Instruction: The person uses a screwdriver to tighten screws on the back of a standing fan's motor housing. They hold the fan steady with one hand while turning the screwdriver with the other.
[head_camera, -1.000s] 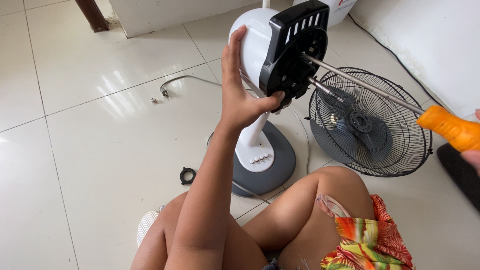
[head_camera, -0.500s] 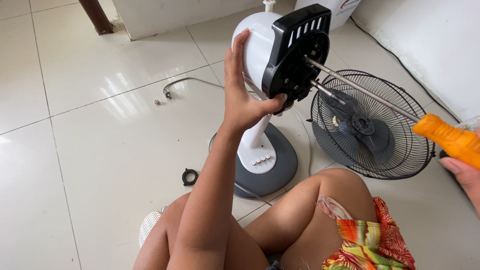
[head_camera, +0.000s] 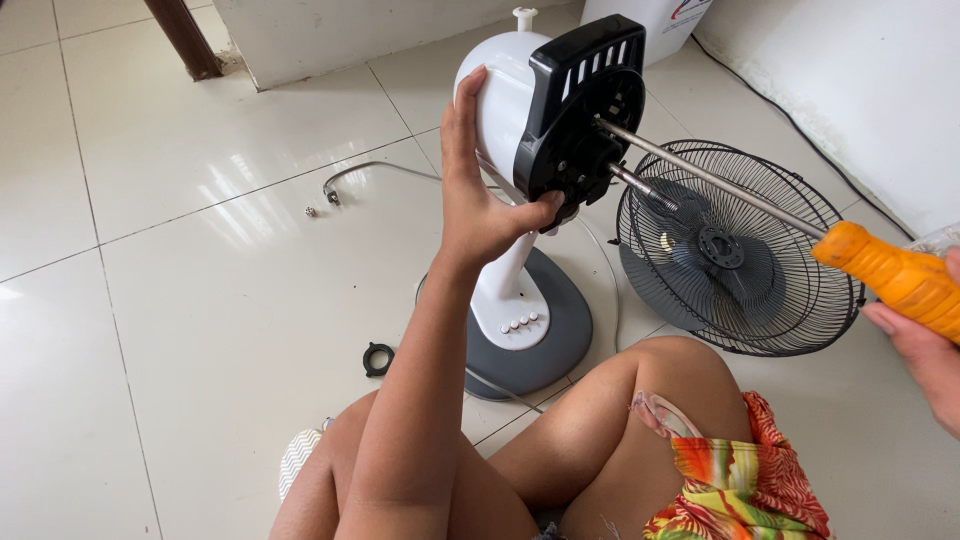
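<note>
1. Your left-hand fingers (head_camera: 462, 130) lie straight and together, flat against the white motor housing (head_camera: 500, 90) of the fan, while the thumb hooks round the near edge of the black motor cover (head_camera: 580, 110); your left hand (head_camera: 475, 190) is clamped on the fan head.
2. Your right-hand fingers (head_camera: 915, 335) curl under the orange handle of the screwdriver (head_camera: 895, 275) at the right edge of the scene; your right hand (head_camera: 930, 350) grips that handle, though much of the hand is cut off by the edge.
3. The screwdriver's long metal shaft (head_camera: 710, 180) runs from the handle up and left, and its tip meets the middle of the black motor cover, just beside the bare motor spindle (head_camera: 640, 185).
4. The fan stands upright in the middle of the scene on its grey and white base (head_camera: 530, 330), with a row of small buttons on the white neck; the base rests on the tiled floor (head_camera: 180, 300) just beyond your knees.
5. The black wire guard (head_camera: 800, 300) lies flat on the floor to the right of the base, with the dark blade (head_camera: 720, 250) resting inside it.
6. A small black ring nut (head_camera: 378, 358) lies on the floor left of the base, near your left arm.
7. Farther left, a grey cord (head_camera: 385, 168) curves across the tiles, and a tiny screw (head_camera: 311, 211) lies just beside its end.
8. A black cable (head_camera: 800, 125) runs along the white wall at the far right.
</note>
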